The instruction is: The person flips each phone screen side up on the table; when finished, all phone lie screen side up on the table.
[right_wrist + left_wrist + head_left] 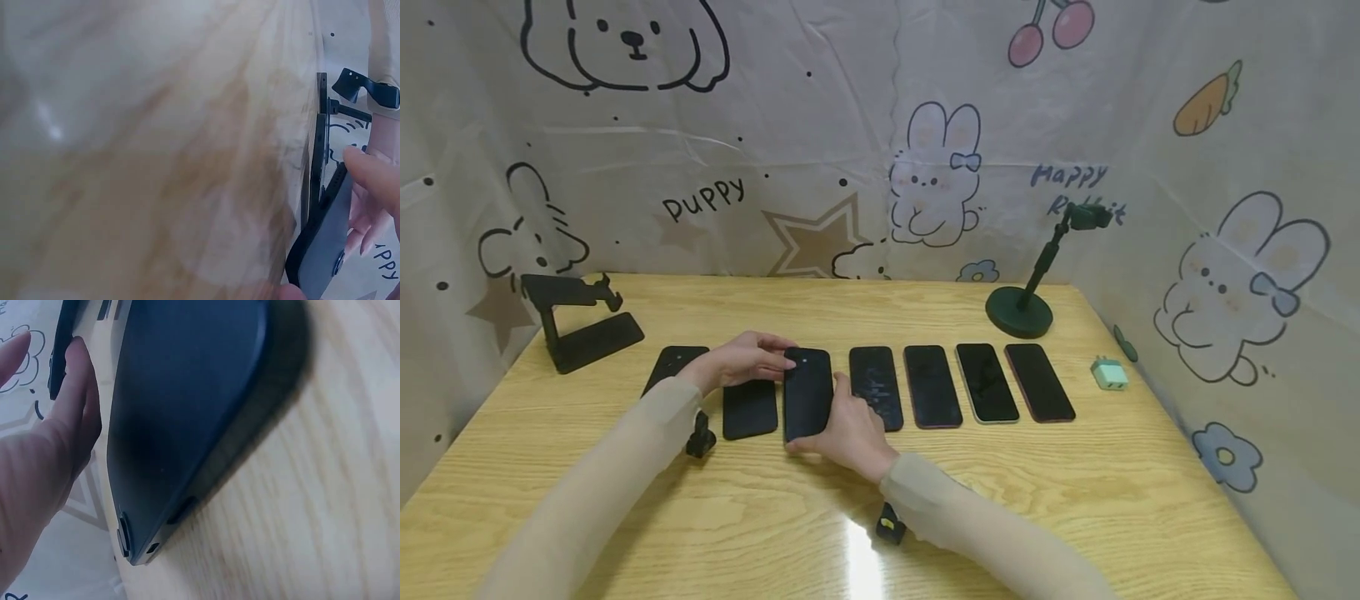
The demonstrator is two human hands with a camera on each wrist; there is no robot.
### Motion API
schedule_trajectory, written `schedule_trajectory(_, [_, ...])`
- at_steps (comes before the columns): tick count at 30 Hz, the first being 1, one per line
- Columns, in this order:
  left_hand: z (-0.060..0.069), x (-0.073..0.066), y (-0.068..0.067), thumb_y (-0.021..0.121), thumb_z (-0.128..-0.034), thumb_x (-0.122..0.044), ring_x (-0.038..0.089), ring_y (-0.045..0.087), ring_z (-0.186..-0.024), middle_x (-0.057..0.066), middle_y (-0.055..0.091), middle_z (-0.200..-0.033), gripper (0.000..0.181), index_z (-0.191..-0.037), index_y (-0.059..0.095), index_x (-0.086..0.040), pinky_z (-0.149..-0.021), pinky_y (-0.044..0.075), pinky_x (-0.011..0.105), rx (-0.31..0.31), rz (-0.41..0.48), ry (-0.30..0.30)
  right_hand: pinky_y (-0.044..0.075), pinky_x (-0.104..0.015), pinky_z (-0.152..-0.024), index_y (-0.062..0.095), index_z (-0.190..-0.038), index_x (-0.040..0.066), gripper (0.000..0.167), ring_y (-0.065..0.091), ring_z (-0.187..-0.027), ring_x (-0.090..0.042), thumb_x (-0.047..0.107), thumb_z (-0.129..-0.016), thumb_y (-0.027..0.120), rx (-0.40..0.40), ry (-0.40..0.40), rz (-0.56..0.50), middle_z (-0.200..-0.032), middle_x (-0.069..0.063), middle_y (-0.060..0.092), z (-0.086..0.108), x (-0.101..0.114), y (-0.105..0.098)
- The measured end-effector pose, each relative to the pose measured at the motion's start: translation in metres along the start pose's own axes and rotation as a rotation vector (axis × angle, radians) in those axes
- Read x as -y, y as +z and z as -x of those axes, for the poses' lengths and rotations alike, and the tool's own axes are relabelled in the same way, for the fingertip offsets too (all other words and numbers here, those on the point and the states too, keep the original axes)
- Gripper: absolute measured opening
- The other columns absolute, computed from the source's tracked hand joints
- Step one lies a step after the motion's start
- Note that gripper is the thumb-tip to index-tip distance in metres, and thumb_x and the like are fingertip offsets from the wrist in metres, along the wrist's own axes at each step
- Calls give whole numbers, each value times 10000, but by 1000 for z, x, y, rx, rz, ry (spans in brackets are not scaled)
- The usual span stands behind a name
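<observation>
A dark phone is held tilted between both hands, its camera side facing up in the head view. My left hand pinches its upper left edge; my right hand grips its right side and lower edge. In the left wrist view, the left hand touches a thin dark edge, with another phone lying close by on the table. The right wrist view has the held phone raised off the surface, the right thumb at one end.
Phones lie in a row on both sides, including a black one at left and another at right. A black stand is at the back left, a green round-based stand and a mint charger at right.
</observation>
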State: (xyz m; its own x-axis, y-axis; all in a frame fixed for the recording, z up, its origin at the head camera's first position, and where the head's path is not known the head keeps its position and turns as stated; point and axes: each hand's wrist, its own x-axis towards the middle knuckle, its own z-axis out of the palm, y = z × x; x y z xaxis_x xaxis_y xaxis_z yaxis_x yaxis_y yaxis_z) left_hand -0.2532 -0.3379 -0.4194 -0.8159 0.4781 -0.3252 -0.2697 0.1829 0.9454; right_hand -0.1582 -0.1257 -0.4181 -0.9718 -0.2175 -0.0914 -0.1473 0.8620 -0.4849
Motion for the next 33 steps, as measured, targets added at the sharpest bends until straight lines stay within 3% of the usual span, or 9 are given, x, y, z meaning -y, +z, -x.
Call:
schedule_trajectory(7, [1,-2,2,568,-943,-84,149,601,-1046,308,305,-1447,655,-1463,218,106,-1000,472,372,-17,4,0,544,-459,-733,191,-1484,33,1245,660,-885,-303,560,-580,866,-44,50,-53,-1004,-176,665,0,4,3])
schedule_trajectory(10, [2,-2,2,562,-953,-98,137,604,-1034,320,260,-1472,662,-1466,201,111,-998,474,367,-18,5,17,545,-443,-743,180,-1474,35,1238,655,-877,-291,495,-572,894,-52,76,-151,-1002,-173,657,0,3,4])
schedule_trajectory(15, [2,-3,0,533,-973,-110,81,603,-997,304,307,-1451,624,-1469,215,97,-1002,471,350,-37,7,51,518,-440,-866,187,-1461,7,1172,608,-1014,-314,373,-608,902,-41,86,-353,-1166,-177,603,0,1,0])
schedule_trajectory(20, [4,-7,0,531,-974,-119,55,599,-976,278,298,-1454,617,-1467,227,93,-966,494,301,-52,64,71,477,-454,-941,210,-1464,-2,1112,559,-1110,-331,318,-639,882,-21,108,-466,-1280,-163,559,1,-1,-7])
schedule_trajectory(27, [4,-6,0,527,-979,-122,31,613,-956,283,294,-1464,603,-1465,239,88,-888,510,212,-60,75,73,460,-431,-982,415,-1396,-3,931,563,-1141,-272,369,-665,855,29,162,-589,-1308,-128,561,0,-9,-9])
schedule_trajectory(33, [2,-4,2,548,-971,-118,26,623,-980,115,461,-1318,618,-1473,241,70,-910,504,208,-58,118,103,487,-397,-938,523,-1272,-5,773,604,-1036,-216,337,-663,856,58,166,-689,-1196,-110,609,-1,-15,-8])
